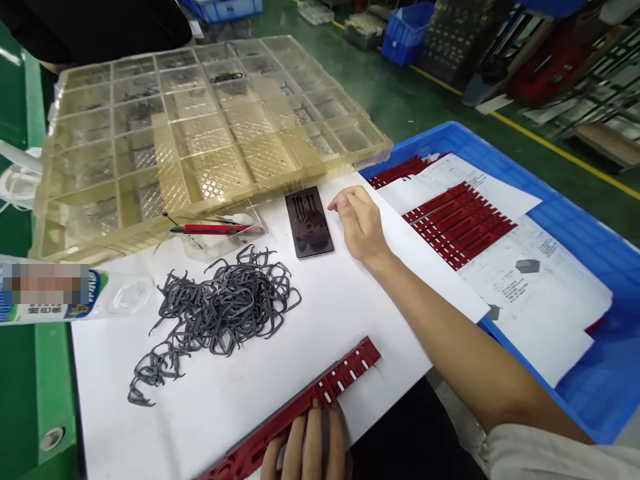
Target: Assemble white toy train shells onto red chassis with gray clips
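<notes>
My left hand [305, 450] sits at the bottom edge of the view, its fingers curled over a red plastic comb-like strip [320, 407] that lies slanted on a white sheet [250, 407]. My right hand [360, 223] rests loosely curled on the paper, holding nothing visible, just right of a dark smartphone [309, 221] showing 10:11. A tangled pile of dark grey looped strips [225, 307] lies left of both hands. Red-handled tweezers [215, 229] rest on a transparent plastic piece [225, 240] beyond the pile.
An amber translucent compartment tray [215, 120] stands at the far left. A blue crate [575, 227] on the right holds papers and red strips [460, 220]. A tube with a blurred label [50, 290] lies at the left. Green floor and shelving lie beyond.
</notes>
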`<state>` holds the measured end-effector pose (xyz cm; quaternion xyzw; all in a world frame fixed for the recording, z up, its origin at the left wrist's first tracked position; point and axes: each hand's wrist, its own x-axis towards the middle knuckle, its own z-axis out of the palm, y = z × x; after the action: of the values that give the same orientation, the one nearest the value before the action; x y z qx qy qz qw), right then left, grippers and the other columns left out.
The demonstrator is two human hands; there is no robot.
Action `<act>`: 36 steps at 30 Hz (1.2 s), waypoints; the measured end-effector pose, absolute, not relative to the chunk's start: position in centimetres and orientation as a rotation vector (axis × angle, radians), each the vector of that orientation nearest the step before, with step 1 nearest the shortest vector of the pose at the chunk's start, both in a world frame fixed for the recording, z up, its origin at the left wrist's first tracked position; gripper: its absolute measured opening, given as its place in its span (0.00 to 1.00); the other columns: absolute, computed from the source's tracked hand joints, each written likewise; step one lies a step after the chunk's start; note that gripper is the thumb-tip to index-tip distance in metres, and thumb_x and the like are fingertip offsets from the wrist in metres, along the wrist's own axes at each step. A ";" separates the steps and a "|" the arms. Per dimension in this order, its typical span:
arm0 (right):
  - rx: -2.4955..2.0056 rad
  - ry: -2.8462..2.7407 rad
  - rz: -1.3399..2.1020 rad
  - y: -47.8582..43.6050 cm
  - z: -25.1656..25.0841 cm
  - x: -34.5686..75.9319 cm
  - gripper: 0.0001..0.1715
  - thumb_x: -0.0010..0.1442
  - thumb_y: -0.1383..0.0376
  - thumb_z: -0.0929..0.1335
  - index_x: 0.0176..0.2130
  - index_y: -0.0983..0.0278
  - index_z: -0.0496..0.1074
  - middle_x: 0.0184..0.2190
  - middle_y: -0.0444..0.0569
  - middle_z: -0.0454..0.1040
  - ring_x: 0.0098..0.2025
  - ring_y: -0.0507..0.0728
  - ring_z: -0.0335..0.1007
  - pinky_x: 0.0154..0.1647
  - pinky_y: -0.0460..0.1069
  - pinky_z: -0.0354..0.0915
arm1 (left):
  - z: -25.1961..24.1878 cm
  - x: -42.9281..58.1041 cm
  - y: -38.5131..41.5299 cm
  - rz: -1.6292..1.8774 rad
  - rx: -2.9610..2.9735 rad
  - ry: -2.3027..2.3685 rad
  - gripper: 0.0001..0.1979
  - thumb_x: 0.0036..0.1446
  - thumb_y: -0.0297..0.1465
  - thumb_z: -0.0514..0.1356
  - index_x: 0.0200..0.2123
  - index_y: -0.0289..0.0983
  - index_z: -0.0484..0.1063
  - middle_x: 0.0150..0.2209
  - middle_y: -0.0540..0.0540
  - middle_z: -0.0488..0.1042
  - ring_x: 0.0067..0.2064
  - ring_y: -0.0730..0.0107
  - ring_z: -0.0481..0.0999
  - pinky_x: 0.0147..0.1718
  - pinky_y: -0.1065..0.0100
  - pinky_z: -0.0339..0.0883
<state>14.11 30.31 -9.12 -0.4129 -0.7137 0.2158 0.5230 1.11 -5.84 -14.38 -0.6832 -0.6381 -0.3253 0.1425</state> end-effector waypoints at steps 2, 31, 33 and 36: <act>-0.988 -1.716 0.512 30.3 -9.1 14.1 0.38 0.80 0.35 0.56 0.34 0.57 0.72 0.39 0.51 0.73 0.45 0.60 0.74 0.53 0.59 0.71 | -14.3 1.3 -5.8 -0.965 -1.958 -1.863 0.21 0.65 0.45 0.71 0.58 0.48 0.85 0.53 0.38 0.86 0.60 0.42 0.81 0.63 0.44 0.68; -0.986 -1.749 0.507 30.4 -9.1 14.2 0.40 0.79 0.33 0.57 0.32 0.57 0.73 0.36 0.49 0.71 0.42 0.60 0.73 0.50 0.58 0.70 | -11.9 -0.7 -5.6 -0.764 -2.181 -1.735 0.14 0.67 0.32 0.65 0.54 0.41 0.84 0.51 0.36 0.86 0.52 0.50 0.81 0.60 0.49 0.63; -0.986 -1.744 0.504 30.4 -9.1 14.1 0.41 0.79 0.33 0.57 0.32 0.57 0.73 0.36 0.49 0.71 0.41 0.60 0.73 0.50 0.58 0.69 | -11.8 -1.0 -5.6 -0.696 -2.229 -1.707 0.16 0.65 0.32 0.67 0.55 0.41 0.84 0.52 0.36 0.85 0.53 0.49 0.81 0.58 0.49 0.63; -0.997 -1.739 0.487 30.4 -9.2 14.1 0.41 0.79 0.33 0.57 0.32 0.57 0.73 0.36 0.49 0.71 0.41 0.60 0.73 0.49 0.58 0.69 | -11.5 -1.3 -5.7 -0.672 -2.259 -1.692 0.17 0.65 0.33 0.68 0.56 0.40 0.84 0.53 0.36 0.85 0.54 0.48 0.81 0.57 0.48 0.63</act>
<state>14.12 30.43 -9.21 -0.4147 -0.7234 0.2024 0.5136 -1.31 -5.67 -11.52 -0.7730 -0.5791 -0.2300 0.1197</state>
